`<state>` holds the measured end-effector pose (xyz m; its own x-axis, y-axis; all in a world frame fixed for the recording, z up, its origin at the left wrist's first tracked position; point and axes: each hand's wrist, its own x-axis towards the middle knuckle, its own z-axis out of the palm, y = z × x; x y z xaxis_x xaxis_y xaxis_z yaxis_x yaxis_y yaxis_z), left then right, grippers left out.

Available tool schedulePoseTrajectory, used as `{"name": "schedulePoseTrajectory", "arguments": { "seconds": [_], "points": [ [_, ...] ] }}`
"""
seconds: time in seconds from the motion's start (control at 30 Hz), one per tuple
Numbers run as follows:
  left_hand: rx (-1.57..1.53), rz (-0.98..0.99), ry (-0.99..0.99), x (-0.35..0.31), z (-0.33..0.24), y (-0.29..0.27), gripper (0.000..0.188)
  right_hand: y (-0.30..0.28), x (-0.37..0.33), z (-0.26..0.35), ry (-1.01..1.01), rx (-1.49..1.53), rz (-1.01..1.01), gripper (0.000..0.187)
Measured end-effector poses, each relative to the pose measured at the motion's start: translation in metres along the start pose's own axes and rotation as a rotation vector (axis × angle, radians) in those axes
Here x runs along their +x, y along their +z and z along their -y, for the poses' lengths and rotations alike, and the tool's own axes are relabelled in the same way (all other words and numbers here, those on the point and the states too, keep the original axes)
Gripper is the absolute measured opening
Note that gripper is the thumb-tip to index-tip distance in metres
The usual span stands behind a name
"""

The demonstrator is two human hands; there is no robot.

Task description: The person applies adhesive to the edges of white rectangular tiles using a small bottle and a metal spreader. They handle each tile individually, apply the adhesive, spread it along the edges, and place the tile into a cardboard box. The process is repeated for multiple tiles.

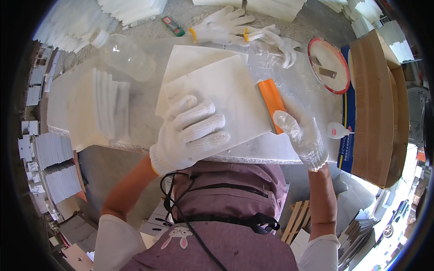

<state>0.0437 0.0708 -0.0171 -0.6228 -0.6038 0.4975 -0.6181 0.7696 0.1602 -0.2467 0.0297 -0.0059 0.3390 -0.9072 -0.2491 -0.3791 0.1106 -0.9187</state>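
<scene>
My left hand (192, 126), in a white knit glove, lies flat with its fingers spread on a pale stone tile (221, 92). Beneath that tile is another white tile (181, 65), turned at a different angle and partly covered. My right hand (305, 135), gloved as well, grips an orange sanding block (271, 101) with a grey face. The block stands tilted along the upper tile's right edge, its grey side toward the tile. Most of my right fingers are hidden behind the block and thumb.
Several tiles (97, 104) lean together at left beside a clear plastic bottle (129, 56). Spare gloves (221, 27) and a green-and-red tool (173, 26) lie at the back. Right are a red-rimmed lid (334, 81) with metal blades, a small white bottle (337, 130) and a cardboard box (373, 108).
</scene>
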Motion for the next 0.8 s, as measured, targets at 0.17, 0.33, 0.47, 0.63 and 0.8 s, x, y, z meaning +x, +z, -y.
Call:
{"name": "schedulePoseTrajectory", "arguments": {
  "seconds": [0.17, 0.33, 0.47, 0.63, 0.8],
  "points": [
    [-0.006, -0.074, -0.001, -0.003, 0.000, 0.003, 0.030, -0.002, -0.021, -0.017, -0.118, -0.076, -0.021, 0.070],
    [-0.010, -0.030, -0.006, -0.001, 0.000, 0.001, 0.029, 0.002, 0.004, 0.000, -0.061, 0.022, -0.049, 0.070],
    [-0.002, -0.055, -0.025, -0.007, -0.002, 0.003, 0.026, -0.011, -0.025, -0.011, -0.063, -0.092, 0.021, 0.069],
    [0.078, -0.099, -0.071, -0.007, -0.012, 0.006, 0.025, 0.000, -0.068, -0.029, 0.099, 0.453, -0.201, 0.082],
    [0.196, -0.165, -0.198, 0.015, -0.050, 0.024, 0.029, 0.050, -0.077, -0.023, 0.028, 0.920, -0.268, 0.088]
  ]
}}
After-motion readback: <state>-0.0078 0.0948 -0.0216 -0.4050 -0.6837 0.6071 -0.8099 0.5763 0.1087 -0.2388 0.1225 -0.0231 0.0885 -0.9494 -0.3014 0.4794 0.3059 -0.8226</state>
